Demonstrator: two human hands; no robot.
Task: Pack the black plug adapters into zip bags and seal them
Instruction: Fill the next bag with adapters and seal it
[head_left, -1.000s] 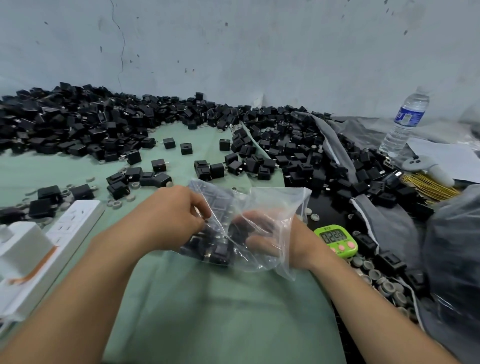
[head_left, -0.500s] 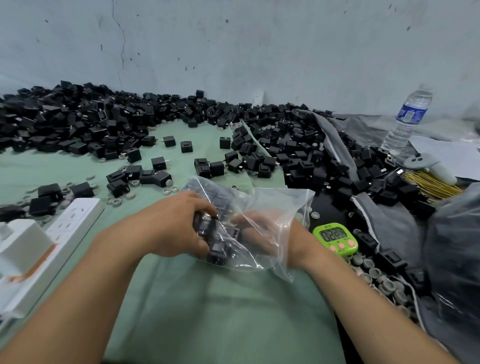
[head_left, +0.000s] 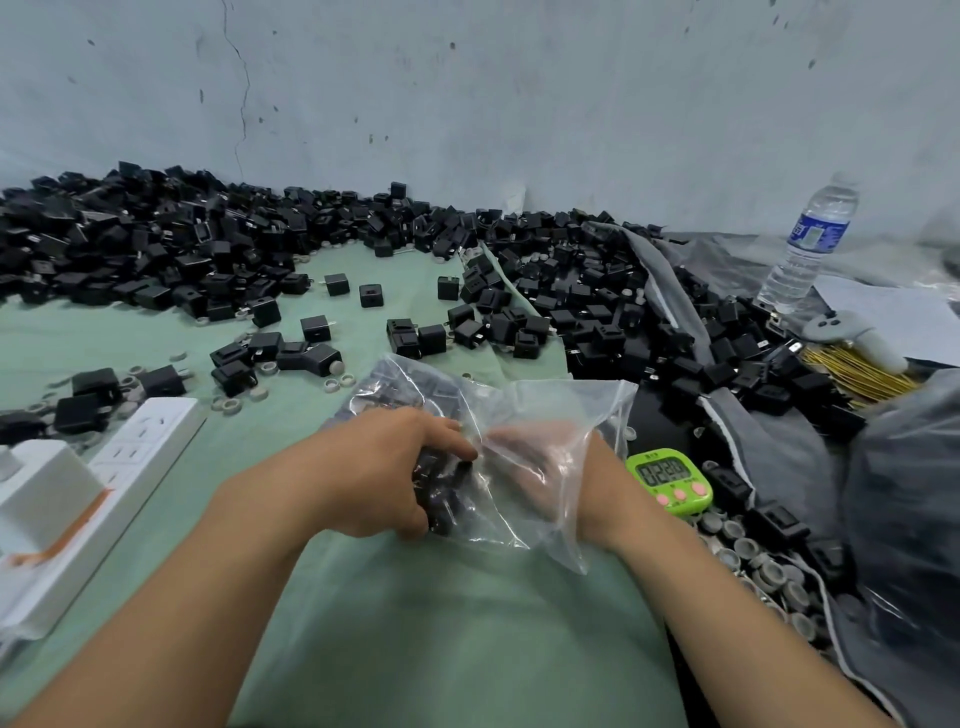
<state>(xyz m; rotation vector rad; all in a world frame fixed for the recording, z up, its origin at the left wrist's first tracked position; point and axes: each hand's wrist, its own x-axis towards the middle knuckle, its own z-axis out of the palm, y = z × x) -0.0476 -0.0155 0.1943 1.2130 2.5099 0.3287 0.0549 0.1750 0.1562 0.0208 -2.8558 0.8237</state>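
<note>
The left grip (head_left: 384, 467) is curled round a clump of adapters (head_left: 447, 493), fingers over the top and thumb beneath, at the near left part of the clear zip bag (head_left: 550, 410). Whether plastic lies between the fingers and the adapters cannot be told. The right grip (head_left: 540, 467) shows only as a blur through the bag's plastic, so whether it is spread or pinching cannot be told. The bag lies crumpled on the green-covered surface (head_left: 415, 623) between the two forearms, and more dark adapters show through its far left part.

At the far left edge a white block (head_left: 41, 493) sits against a white power strip (head_left: 140, 447) that runs diagonally away from the viewer. Just beyond the strip, a few single adapters lie among small grey rings (head_left: 228, 405). Behind them a pile of black plug adapters (head_left: 156, 249) banks up along the foot of the wall and curves round to the right, past the middle of the view.

Right of the bag, a green timer (head_left: 670, 478) lies just beside the right wrist, on a dark grey cloth (head_left: 779, 447) strewn with further adapters. More grey rings (head_left: 769, 566) gather near the right forearm. Farther back on the right stands an upright water bottle (head_left: 810, 239). Near its base is a white controller (head_left: 852, 332), and a bundle of gold ties (head_left: 857, 374) lies beside that. A dark plastic bag (head_left: 909, 519) fills the right edge.
</note>
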